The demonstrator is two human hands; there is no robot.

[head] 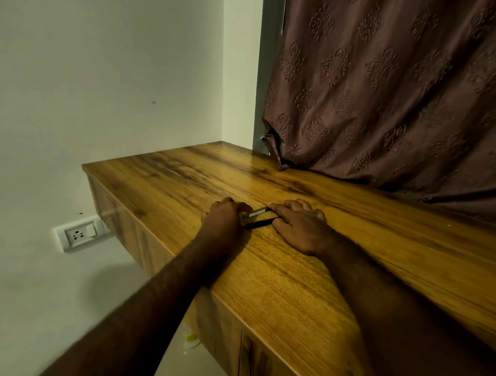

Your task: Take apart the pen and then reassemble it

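Pen parts sit on the wooden counter (279, 275) between the two hands, in two pieces lying side by side and nearly parallel. Upper piece (257, 212): pale, metallic-looking, with a light strip along it. Lower piece (260, 223): dark, slim, resting just below the first.

Left hand (225, 218): knuckles up, fingers curled down over the left ends of both pieces. Grip looks closed around the pale piece's end, though the fingertips are hidden under the hand, so how firmly it holds cannot be told.

Right hand (298, 226): palm down on the counter, fingers bent, thumb and forefinger meeting at the right ends of the pieces. Whether it pinches the dark piece or only touches it cannot be told.

Both forearms lie across the counter's near edge. Brown patterned curtain (404, 95) hangs behind, bunched on the counter's far side. White wall socket (80, 233) sits low on the left wall.
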